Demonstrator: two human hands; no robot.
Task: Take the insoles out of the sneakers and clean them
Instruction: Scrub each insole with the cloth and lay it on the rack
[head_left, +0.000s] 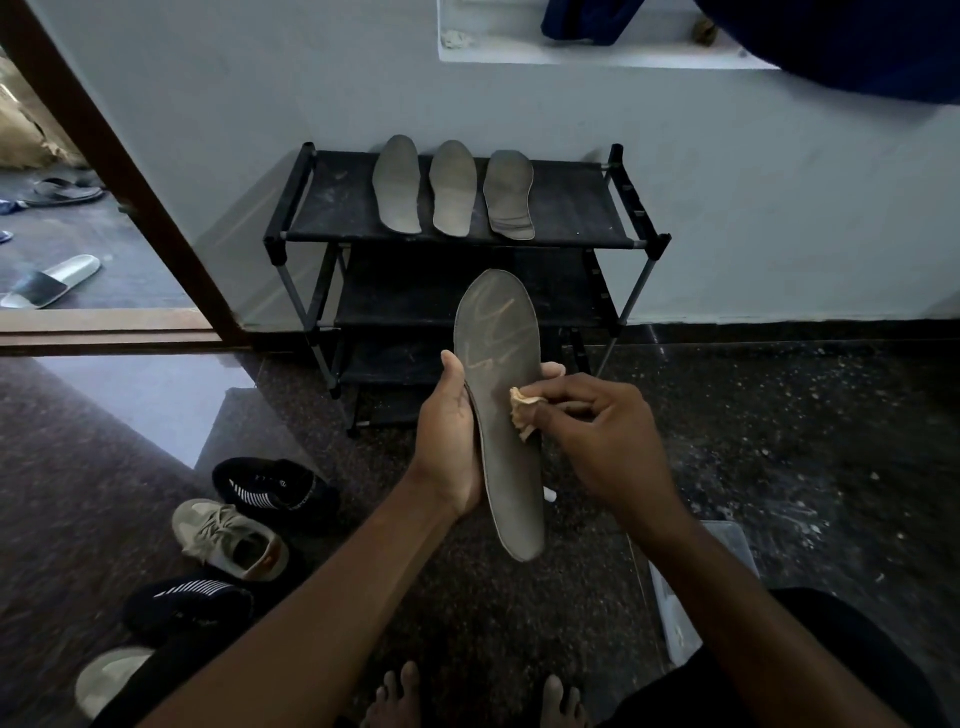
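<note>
My left hand (451, 441) grips a long grey insole (501, 374) by its left edge, holding it upright in front of me. Light wipe streaks show on its upper half. My right hand (602, 441) pinches a small tan cloth (523, 410) and presses it against the insole's middle. Three more grey insoles (453, 188) lie side by side on the top shelf of the black shoe rack (322, 208). Sneakers stand on the floor at the lower left: a black one with white stripes (270, 488), a beige one (228, 538), another black one (182, 603) and a pale one (111, 675).
The rack stands against a pale wall. An open doorway at the left shows a slide sandal (49, 283) and other slippers outside. A clear plastic box (696, 597) sits on the dark speckled floor at my right. My bare feet (395, 696) are at the bottom.
</note>
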